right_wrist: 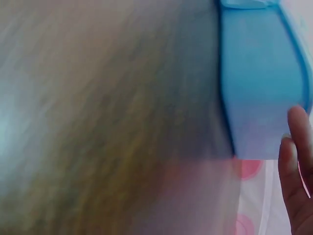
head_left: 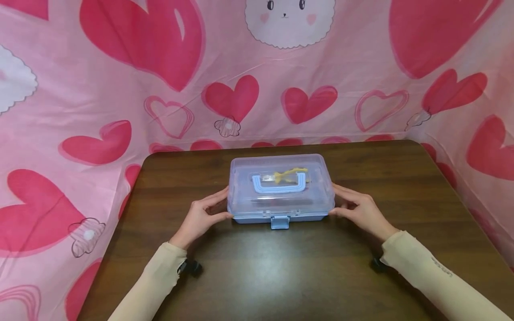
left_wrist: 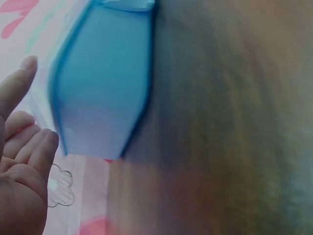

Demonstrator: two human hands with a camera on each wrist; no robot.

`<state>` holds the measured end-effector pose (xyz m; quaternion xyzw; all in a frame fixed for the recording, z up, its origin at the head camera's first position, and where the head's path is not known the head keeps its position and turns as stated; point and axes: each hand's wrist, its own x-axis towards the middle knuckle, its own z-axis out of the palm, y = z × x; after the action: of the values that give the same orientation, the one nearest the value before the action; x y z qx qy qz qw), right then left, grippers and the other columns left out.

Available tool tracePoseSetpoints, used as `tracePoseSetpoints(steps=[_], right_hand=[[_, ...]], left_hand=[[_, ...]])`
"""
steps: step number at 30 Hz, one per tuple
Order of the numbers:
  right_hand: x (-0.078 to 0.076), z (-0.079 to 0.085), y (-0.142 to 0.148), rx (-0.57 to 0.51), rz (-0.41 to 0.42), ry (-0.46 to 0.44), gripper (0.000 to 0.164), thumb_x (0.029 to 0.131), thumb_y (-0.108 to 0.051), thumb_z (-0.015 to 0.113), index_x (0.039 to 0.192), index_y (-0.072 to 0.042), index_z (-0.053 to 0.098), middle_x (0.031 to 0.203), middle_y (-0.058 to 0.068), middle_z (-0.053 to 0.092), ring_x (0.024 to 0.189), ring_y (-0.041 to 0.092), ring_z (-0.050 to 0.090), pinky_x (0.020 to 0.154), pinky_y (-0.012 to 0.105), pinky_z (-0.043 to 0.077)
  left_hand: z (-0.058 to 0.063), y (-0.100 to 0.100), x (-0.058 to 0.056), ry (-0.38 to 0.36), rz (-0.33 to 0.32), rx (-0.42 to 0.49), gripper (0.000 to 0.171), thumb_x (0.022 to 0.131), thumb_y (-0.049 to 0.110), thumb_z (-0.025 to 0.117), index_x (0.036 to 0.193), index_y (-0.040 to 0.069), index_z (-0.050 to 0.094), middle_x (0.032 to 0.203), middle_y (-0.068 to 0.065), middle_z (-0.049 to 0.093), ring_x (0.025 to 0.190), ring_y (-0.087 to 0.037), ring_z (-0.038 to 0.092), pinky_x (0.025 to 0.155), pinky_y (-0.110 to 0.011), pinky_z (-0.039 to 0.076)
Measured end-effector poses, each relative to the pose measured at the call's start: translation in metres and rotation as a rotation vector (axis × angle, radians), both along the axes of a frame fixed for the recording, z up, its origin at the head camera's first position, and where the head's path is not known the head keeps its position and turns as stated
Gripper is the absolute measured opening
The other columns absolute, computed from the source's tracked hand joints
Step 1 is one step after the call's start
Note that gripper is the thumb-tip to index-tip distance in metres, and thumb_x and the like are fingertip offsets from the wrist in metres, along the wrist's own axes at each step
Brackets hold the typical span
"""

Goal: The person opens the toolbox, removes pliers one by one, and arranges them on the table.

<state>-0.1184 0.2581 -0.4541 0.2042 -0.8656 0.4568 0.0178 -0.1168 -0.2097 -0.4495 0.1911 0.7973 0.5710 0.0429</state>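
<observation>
Toward twelve on the counter (head_left: 273, 272), my left hand (head_left: 201, 218) is spread against the box (head_left: 281, 197) at nine o'clock, my right hand (head_left: 363, 213) at three; lid (head_left: 277, 203) down, six-o'clock latch (head_left: 279, 222) perhaps left to fasten.

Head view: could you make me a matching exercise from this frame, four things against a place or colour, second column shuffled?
Things:
1. Left hand
2. Carry handle
3. Latch
4. Table

Place or colour:
A. On top of the translucent lid
B. Dark brown
C. At the left end of the plastic box
D. At the middle of the box's front edge

Pairs: 1-C, 2-A, 3-D, 4-B
</observation>
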Motion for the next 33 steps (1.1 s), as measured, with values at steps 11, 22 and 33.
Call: tracePoseSetpoints(steps=[11, 22, 33], right_hand=[[-0.005, 0.015, -0.006, -0.161, -0.099, 0.055, 0.053, 0.079, 0.003, 0.087, 0.129, 0.0, 0.072, 0.124, -0.025, 0.068, 0.086, 0.001, 0.07, 0.072, 0.016, 0.059], [-0.013, 0.035, -0.013, -0.237, -0.199, -0.027, 0.04, 0.091, -0.008, 0.081, 0.128, 0.001, 0.072, 0.111, -0.018, 0.075, 0.094, 0.004, 0.071, 0.081, 0.015, 0.058], [-0.034, 0.056, -0.024, -0.292, -0.38, -0.089, 0.039, 0.096, -0.032, 0.077, 0.117, 0.001, 0.078, 0.096, -0.019, 0.077, 0.081, 0.009, 0.062, 0.069, 0.021, 0.053]], left_hand=[[0.022, 0.002, -0.001, 0.026, 0.109, 0.064, 0.054, 0.081, 0.011, 0.088, 0.133, 0.01, 0.072, 0.131, -0.007, 0.072, 0.117, -0.014, 0.07, 0.095, -0.036, 0.058], [0.042, 0.009, -0.014, 0.015, 0.206, 0.145, 0.043, 0.083, 0.011, 0.087, 0.124, 0.003, 0.075, 0.119, -0.014, 0.076, 0.106, -0.017, 0.075, 0.09, -0.029, 0.06], [0.065, 0.016, -0.035, 0.056, 0.282, 0.156, 0.029, 0.092, 0.019, 0.082, 0.113, -0.001, 0.079, 0.104, -0.008, 0.08, 0.091, -0.015, 0.077, 0.088, -0.027, 0.061]])
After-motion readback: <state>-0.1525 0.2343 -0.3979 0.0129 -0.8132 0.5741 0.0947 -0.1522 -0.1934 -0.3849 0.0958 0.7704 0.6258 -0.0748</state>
